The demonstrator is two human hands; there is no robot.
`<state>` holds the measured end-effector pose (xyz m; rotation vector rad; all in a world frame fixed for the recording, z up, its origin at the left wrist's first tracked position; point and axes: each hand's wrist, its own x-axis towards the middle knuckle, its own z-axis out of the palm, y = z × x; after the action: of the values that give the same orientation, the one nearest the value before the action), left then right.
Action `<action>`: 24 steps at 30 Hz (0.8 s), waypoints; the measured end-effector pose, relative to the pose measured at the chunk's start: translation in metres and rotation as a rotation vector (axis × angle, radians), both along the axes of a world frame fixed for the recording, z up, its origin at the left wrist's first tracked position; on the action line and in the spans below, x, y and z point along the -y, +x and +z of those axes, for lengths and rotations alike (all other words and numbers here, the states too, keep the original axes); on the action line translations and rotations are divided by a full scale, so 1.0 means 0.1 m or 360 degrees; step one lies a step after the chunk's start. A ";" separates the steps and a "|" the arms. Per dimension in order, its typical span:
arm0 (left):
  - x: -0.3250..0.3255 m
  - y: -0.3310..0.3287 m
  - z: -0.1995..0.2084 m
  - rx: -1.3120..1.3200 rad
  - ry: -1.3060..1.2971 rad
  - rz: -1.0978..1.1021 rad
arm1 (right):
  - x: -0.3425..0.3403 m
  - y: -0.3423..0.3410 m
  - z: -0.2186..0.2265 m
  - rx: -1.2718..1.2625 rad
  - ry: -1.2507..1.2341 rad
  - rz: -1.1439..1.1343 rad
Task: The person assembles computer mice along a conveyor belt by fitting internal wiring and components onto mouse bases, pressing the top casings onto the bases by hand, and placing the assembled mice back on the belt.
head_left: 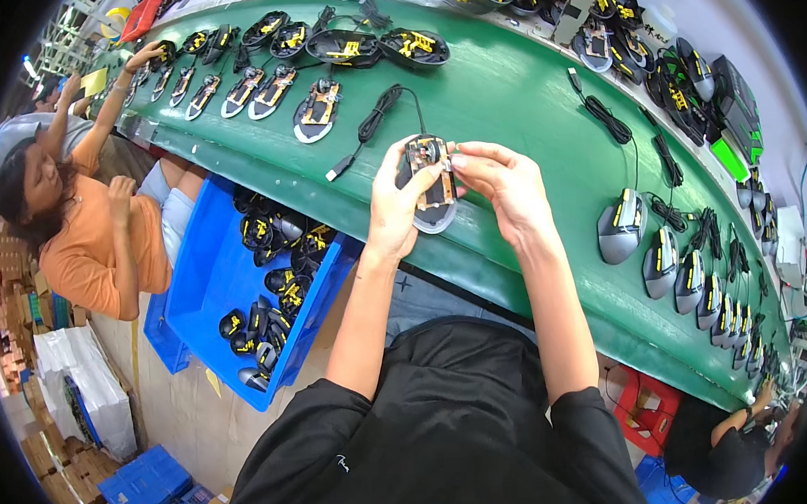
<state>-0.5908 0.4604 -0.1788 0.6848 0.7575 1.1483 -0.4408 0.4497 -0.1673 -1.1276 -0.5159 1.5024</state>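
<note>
An uncovered computer mouse (435,218) is held over the near edge of the green bench, its circuit board and scroll wheel exposed and its grey rim toward me. My left hand (392,202) is closed around its left side, the thumb lying across the board. Thumb and fingers of my right hand (510,187) are pinched together at the board's upper right edge; whatever is between them is too small to make out. From the mouse's far end a coiled black cable (375,124) runs left to a USB plug on the bench.
Uncovered mice (316,111) and black-and-yellow shells (414,47) line the bench's far left. Finished-looking grey mice (623,227) with cables stand in a row at right. A blue bin (191,290) of shells sits lower left. Co-workers are at left (93,241) and lower right (720,450).
</note>
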 end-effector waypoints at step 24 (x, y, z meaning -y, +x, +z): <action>0.03 0.03 -0.41 -0.0156 0.0122 0.0202 | 0.31 -0.54 -0.28 0.2226 0.1205 -0.0207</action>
<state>-0.5880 0.4576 -0.2195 0.7700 0.8530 1.2716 -0.4950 0.4184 -0.1956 -1.3728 -1.7132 0.0932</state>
